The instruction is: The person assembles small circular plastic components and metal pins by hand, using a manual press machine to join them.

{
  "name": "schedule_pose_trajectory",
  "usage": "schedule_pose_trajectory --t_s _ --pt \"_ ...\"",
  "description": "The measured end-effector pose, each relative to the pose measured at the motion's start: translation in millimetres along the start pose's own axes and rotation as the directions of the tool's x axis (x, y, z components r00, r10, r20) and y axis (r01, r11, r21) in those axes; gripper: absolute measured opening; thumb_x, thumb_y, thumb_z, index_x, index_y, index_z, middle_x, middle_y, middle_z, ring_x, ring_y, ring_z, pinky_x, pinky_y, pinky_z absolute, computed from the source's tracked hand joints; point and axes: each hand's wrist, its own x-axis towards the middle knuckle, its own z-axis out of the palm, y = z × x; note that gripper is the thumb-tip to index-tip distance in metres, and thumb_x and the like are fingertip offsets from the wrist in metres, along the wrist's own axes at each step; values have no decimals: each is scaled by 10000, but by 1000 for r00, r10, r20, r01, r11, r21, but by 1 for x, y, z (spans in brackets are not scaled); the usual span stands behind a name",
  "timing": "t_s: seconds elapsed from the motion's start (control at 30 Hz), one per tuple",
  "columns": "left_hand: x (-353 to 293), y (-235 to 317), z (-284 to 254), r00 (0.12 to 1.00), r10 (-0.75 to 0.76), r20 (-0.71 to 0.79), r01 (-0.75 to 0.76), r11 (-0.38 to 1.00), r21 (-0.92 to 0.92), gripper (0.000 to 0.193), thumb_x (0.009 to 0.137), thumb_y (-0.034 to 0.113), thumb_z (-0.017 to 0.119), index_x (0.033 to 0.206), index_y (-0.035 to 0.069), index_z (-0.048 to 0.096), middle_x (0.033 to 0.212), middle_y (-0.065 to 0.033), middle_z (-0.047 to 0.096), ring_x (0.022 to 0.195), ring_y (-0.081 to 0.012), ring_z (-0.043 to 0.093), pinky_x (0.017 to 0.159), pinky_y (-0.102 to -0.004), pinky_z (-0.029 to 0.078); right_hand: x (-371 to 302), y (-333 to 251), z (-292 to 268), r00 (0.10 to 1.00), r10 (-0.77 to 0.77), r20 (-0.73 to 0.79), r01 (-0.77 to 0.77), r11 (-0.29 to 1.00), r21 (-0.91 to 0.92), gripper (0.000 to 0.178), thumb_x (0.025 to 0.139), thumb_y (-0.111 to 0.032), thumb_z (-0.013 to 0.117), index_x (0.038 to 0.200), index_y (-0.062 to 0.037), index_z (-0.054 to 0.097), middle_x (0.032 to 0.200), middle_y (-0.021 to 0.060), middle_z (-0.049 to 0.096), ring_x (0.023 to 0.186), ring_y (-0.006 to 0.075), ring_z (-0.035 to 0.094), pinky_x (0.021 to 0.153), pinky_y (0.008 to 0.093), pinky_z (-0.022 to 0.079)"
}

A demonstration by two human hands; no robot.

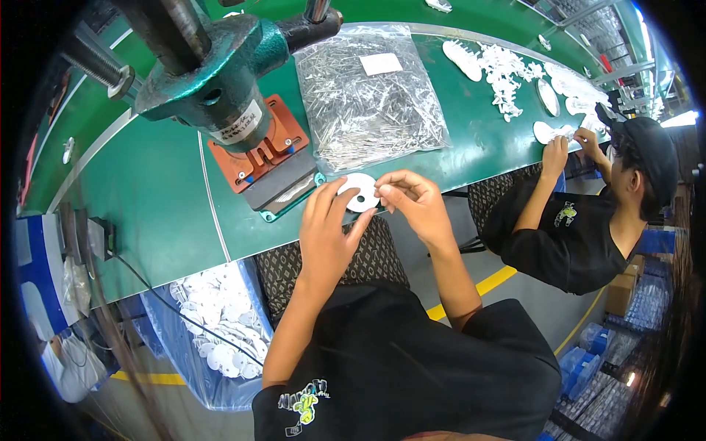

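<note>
A flat, round white disc with a small dark hole is held just above the table's near edge. My left hand grips it from the left, thumb and fingers around its rim. At the disc's right edge is my right hand, its thumb and fingertips pinched together. Whatever small thing those fingertips may hold is hidden. Just left of and beyond the disc stands a green bench press over an orange-red and dark grey block fixture.
Behind my hands lies a clear bag of thin metal pins. A blue-lined bin of white discs stands lower left. A co-worker sits at right, handling white parts. Piled white pieces lie on the green table. A black cable crosses the bin.
</note>
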Motion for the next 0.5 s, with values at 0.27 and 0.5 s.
schedule_pose_trajectory --t_s 0.27,0.5 --pt "0 -2 3 1000 4 -7 -4 1000 -4 377 756 168 790 1072 40 630 1179 -131 601 1088 -341 565 904 -427 474 -3 -1 6 967 -239 82 253 906 -339 112 918 -48 629 955 34 696 881 89 686 772 141 633 688 272 503" --pt "0 -2 2 1000 12 -9 -12 1000 -16 375 758 171 787 1069 35 629 1167 -131 602 1069 -340 570 897 -427 474 0 5 7 916 -377 140 395 781 -483 83 898 -24 628 922 31 686 860 114 675 747 200 637 673 295 500"
